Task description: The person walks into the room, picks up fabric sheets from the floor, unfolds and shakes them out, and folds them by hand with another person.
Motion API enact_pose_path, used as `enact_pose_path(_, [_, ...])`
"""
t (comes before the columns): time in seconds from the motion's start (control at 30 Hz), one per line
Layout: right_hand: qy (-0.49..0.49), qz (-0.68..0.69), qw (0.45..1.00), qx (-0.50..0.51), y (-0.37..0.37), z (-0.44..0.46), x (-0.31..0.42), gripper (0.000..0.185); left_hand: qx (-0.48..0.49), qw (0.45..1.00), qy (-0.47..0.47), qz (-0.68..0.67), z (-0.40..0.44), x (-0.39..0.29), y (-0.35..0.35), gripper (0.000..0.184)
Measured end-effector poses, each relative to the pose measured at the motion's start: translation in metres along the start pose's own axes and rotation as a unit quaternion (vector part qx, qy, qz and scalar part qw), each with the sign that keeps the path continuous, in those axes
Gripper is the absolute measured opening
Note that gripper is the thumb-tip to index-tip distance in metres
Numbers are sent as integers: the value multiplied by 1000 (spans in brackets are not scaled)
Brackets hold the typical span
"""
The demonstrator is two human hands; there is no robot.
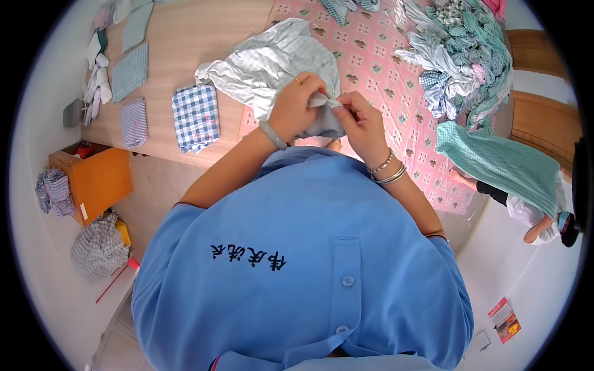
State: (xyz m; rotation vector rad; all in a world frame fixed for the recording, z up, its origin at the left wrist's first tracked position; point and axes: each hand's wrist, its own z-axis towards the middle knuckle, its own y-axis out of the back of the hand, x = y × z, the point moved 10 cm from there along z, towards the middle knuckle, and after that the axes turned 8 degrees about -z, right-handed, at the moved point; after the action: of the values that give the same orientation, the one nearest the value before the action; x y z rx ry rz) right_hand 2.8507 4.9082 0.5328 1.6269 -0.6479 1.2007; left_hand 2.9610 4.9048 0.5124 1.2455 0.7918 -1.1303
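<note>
A crumpled pale grey-and-white checked cloth [275, 59] lies spread over the table in front of me, its near edge lifted close to my body. My left hand [301, 102], with a ring and a jade-coloured bangle, has its fingers closed on a gathered edge of this cloth. Beside it, my right hand [362, 120] pinches the same edge between thumb and fingers. Between the two hands a short strip of fabric is pulled taut. Part of the cloth hangs below them, partly hidden by my hands and blue shirt [297, 247].
On the wooden table [185, 37], a folded blue-checked cloth [195, 117] and a striped one [134, 122] lie left. Pink patterned cloth [396, 80] covers the right side, with a heap of green and white fabrics [461, 55]. Another person [526, 210] holds a green cloth [501, 161].
</note>
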Motion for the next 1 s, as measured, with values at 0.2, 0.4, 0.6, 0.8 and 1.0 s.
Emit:
enact_pose_path(0.2, [3, 72, 996, -43, 14, 14, 14, 4, -116, 988, 50, 88, -25, 80, 60, 23])
enact_pose_path(0.4, [85, 135, 985, -59, 45, 10, 82, 6, -177, 962, 113, 174, -42, 164, 98, 16])
enact_pose_path(0.6, [235, 161, 909, -304, 178, -45, 145, 14, -238, 918, 275, 159, -65, 246, 139, 9])
enact_pose_path(0.8, [267, 101, 777, -562, 288, -157, 186, 7, -245, 900, 324, 158, -80, 272, 155, 15])
enact_pose_path(1.0, [245, -37, 723, -645, 315, -250, 184, 6, -257, 826, 472, -171, -59, 296, 91, 17])
